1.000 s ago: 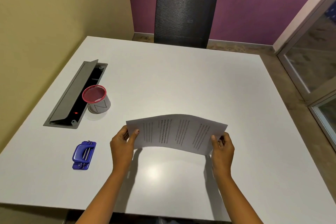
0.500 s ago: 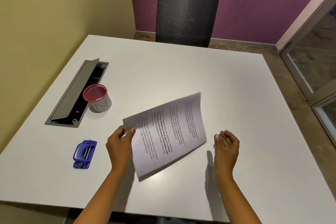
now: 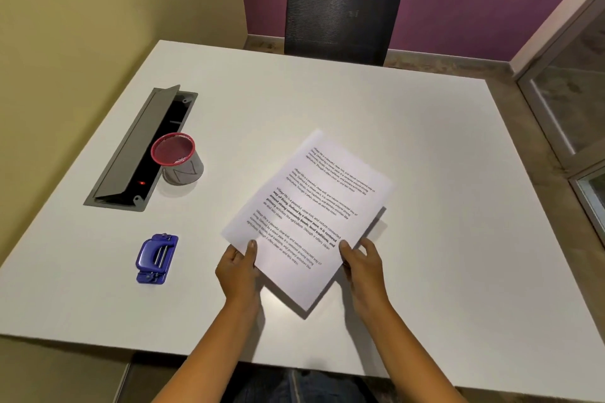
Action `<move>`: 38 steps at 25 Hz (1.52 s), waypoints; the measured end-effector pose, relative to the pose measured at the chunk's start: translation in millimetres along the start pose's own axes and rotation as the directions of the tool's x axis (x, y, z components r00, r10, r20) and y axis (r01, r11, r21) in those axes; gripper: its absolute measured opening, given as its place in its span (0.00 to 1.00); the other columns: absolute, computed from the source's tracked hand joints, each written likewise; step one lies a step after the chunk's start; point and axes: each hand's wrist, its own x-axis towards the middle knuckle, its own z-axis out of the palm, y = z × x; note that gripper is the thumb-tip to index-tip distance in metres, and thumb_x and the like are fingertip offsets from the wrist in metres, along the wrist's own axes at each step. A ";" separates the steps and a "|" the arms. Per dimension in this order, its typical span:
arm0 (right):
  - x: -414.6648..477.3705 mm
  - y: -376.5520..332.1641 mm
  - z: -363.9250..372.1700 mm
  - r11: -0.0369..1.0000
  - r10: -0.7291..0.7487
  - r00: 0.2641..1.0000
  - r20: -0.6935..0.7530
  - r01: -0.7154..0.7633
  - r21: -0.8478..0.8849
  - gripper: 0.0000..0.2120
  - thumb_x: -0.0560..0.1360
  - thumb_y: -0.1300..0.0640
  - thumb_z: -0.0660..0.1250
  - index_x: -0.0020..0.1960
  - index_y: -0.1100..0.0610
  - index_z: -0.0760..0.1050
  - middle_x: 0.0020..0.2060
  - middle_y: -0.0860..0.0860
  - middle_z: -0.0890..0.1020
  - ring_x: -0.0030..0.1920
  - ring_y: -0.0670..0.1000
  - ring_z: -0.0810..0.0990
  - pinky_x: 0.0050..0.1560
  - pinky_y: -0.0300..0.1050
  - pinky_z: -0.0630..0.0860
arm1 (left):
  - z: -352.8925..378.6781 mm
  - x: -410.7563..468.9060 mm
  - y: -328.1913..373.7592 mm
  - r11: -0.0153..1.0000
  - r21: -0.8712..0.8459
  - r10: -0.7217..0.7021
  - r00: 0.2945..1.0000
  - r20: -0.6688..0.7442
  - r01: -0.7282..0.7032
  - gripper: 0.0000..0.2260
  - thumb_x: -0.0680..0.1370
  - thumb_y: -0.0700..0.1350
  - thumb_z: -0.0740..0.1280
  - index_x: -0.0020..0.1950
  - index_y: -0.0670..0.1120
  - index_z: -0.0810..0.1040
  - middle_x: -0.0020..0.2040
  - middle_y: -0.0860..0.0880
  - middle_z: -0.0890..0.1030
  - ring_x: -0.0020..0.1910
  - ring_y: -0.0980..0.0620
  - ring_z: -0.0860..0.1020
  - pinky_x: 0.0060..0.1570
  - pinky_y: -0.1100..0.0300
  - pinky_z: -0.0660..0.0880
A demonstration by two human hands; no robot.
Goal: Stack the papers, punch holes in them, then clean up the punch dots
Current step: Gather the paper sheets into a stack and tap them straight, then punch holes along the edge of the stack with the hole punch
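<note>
We pinch the papers [image 3: 307,216] at their near edges, left hand [image 3: 237,267] and right hand [image 3: 361,263] each closed on a side, above the counter [image 3: 425,147] centre. Thin and floppy, they need edge grips. The punch [image 3: 156,258] lies at nine o'clock.
</note>
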 end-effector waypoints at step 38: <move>77.7 12.1 -23.7 0.558 -0.129 0.991 -0.021 0.055 -0.828 0.14 0.76 0.64 0.63 0.61 0.61 0.73 0.58 0.58 0.80 0.54 0.58 0.77 0.50 0.43 0.69 | -122.9 115.8 78.5 0.637 0.771 0.280 0.931 -0.234 0.003 0.05 0.77 0.38 0.67 0.49 0.37 0.81 0.44 0.41 0.80 0.46 0.41 0.77 0.46 0.55 0.69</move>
